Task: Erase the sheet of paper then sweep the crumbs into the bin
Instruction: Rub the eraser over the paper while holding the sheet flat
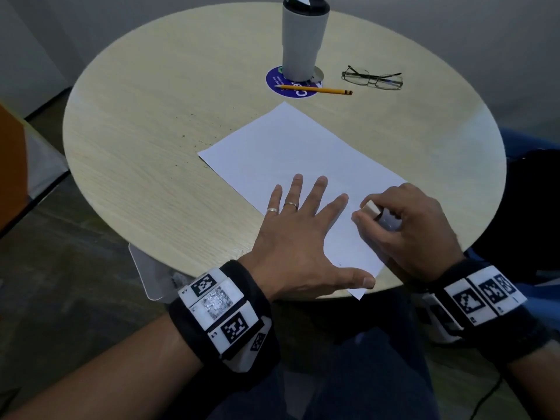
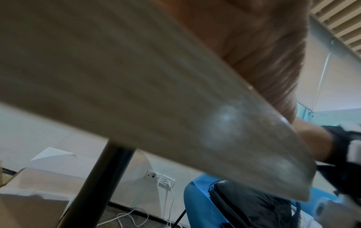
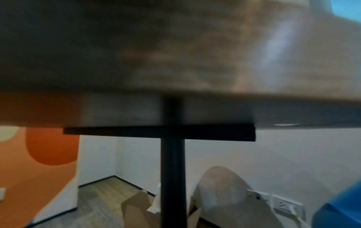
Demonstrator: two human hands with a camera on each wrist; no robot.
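Observation:
A white sheet of paper lies slanted on the round wooden table, its near corner jutting past the table's front edge. My left hand lies flat on the sheet's near part with fingers spread, pressing it down. Just to the right, my right hand pinches a white eraser and holds it against the paper. Small dark crumbs are scattered on the table left of the sheet. Both wrist views show only the table's underside and its black post.
At the back stand a grey tumbler on a blue coaster, a yellow pencil and glasses. A clear plastic item hangs below the table's front left edge. Cardboard boxes sit on the floor.

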